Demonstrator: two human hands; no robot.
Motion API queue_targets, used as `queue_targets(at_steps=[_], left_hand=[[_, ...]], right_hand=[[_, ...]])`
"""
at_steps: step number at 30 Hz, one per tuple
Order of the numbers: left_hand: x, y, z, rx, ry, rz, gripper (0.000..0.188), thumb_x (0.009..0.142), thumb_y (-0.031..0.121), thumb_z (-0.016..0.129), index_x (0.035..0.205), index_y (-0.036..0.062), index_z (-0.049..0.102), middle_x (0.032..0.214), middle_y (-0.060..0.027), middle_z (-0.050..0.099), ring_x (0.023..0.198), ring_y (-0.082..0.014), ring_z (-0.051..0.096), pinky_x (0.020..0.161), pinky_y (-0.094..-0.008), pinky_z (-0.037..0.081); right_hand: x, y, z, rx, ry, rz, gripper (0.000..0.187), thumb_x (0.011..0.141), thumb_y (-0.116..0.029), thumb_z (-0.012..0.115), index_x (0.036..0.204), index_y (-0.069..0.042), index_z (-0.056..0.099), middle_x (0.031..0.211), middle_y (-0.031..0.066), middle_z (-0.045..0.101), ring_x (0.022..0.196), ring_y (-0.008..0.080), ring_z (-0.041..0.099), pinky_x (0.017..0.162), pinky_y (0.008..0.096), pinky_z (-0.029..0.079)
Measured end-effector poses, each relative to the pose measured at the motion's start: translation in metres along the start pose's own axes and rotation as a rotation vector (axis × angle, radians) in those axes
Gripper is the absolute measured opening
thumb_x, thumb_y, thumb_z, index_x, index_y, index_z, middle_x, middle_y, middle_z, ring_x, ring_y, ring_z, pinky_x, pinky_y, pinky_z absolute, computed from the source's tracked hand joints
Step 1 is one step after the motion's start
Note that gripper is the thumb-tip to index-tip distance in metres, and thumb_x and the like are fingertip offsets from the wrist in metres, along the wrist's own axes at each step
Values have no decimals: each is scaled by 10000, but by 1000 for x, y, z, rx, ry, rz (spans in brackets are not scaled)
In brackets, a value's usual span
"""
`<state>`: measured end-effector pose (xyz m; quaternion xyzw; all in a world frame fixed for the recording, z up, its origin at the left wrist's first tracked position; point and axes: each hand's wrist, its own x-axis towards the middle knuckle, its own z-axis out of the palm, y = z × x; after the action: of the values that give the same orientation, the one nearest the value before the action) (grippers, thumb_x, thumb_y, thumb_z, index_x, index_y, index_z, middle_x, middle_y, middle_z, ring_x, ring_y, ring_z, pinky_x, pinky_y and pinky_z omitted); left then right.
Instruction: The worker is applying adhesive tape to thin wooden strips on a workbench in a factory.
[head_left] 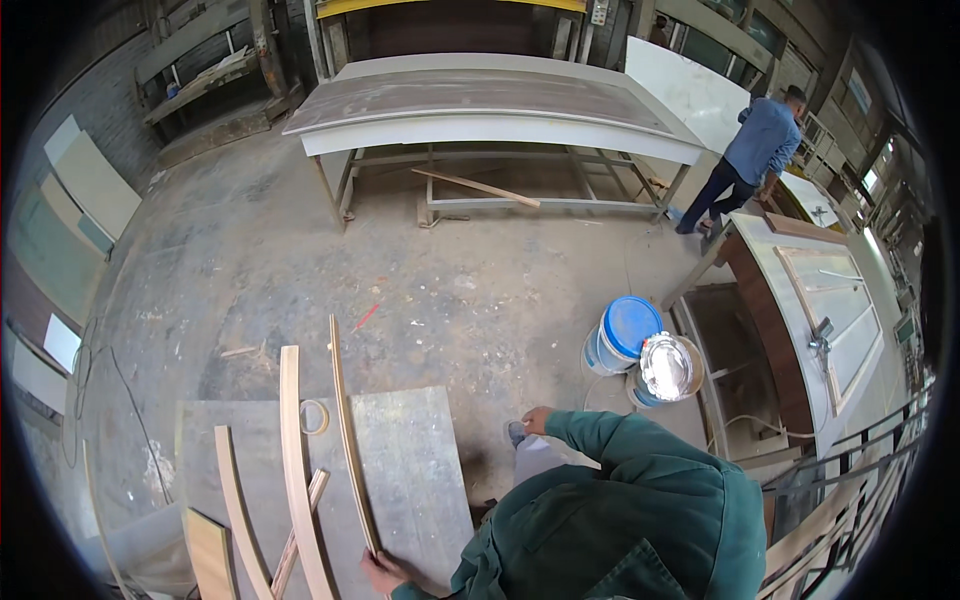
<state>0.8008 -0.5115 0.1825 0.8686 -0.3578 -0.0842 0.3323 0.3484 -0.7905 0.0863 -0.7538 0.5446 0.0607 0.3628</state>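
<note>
My left hand (383, 574) is closed around the near end of a long, thin wooden strip (348, 440), which stretches away over a grey board-topped table (420, 430). Left of it on the same table lie a wider pale wooden strip (293, 440), a shorter curved-looking strip (238, 500) and a narrow piece (298, 535) set at a slant. Between the two long strips sits a pale ring (315, 417), perhaps a roll of tape. My right hand (537, 420) hangs beside my leg with its fingers curled; nothing shows in it.
To my right stand a blue-lidded bucket (632, 325) and a bucket with a foil-like top (668, 368). Beyond them is a workbench (800, 290) with a frame on it. A large table (490, 100) stands ahead. A person (760, 150) works at the far right. Panels (95, 180) lean at left.
</note>
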Motion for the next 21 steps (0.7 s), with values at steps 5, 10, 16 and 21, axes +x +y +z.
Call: queue_targets(at_steps=[5,10,16,21], left_hand=[[7,-1,-4,-33,-66,114,296,892,105,585,1176,24,557,1075,-189,611,983,-375,594,852,-412,484],[-14,-14,4,101,-45,153,273,869,70,550,1138,47,591,1083,-201,615,967,-409,598,825,-450,502],[-7,46,-6,126,-131,194,236,804,21,560,1032,77,587,1151,-133,578,1065,-347,556,849,-428,507],[-10,44,-2,158,-73,208,212,774,22,562,971,96,578,1137,-101,584,1039,-324,565,848,-408,505]], right_hand=[[-35,-45,15,79,-16,-7,504,777,-415,642,1121,-48,671,1099,197,662,1030,350,626,920,418,487],[-46,-17,25,-23,-55,-105,497,751,-397,705,1114,-59,678,985,179,697,933,322,668,851,406,516],[-86,17,-4,43,-9,156,477,770,-382,706,1101,-40,671,982,169,706,933,286,677,864,374,518],[-106,0,-29,9,-104,308,496,810,-358,680,1179,-30,646,1011,161,706,902,267,677,851,344,520]])
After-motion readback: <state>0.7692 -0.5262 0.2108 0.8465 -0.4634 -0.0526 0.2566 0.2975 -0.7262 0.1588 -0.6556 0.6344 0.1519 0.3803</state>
